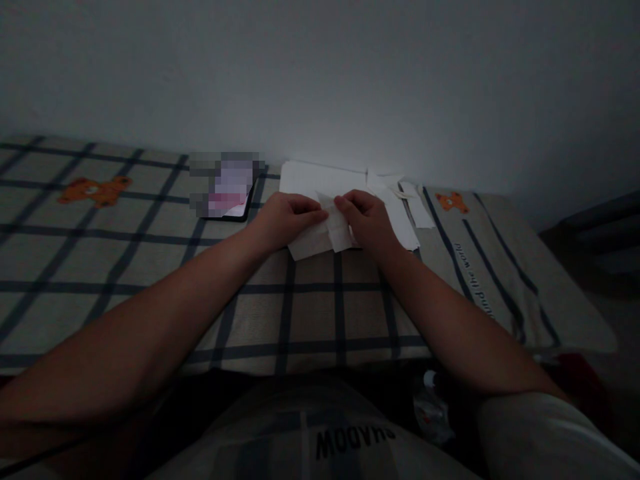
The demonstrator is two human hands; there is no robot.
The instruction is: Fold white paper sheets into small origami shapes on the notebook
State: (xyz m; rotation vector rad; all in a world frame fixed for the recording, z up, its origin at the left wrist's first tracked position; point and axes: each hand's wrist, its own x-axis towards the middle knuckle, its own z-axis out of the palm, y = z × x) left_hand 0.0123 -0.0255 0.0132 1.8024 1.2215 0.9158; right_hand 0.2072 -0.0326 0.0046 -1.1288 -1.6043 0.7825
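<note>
1. In the head view, two bare hands meet over one tabletop (240, 272), which is covered by a checked cloth and stands against a pale wall (320, 80).
2. Between the hands, above the near edge of a small pile of white sheets (320, 175), is the folded paper (341, 232). Whether it is one piece or two overlapping ones, I cannot tell.
3. On the paper, the left hand (286, 219) has its thumb and forefinger closed in a pinch; the right hand (369, 217) pinches it likewise from the other side.
4. In look, the folded paper is thin, off-white and creased, slightly duller than the sheets beneath. A pointed tip rises between the fingers, and angled flaps spread below.
5. At the pile's right end lie narrow paper scraps (420, 210), at least two; overlap prevents an exact count. The sheets cannot be counted either.
6. Left of the pile, apart from it, lies one phone (233, 183), its lit screen blurred by blocks.
7. On the cloth are two orange bear prints (95, 191), one at each side.
8. Below the near edge, at right, is one clear bottle (431, 412) with a white cap.
</note>
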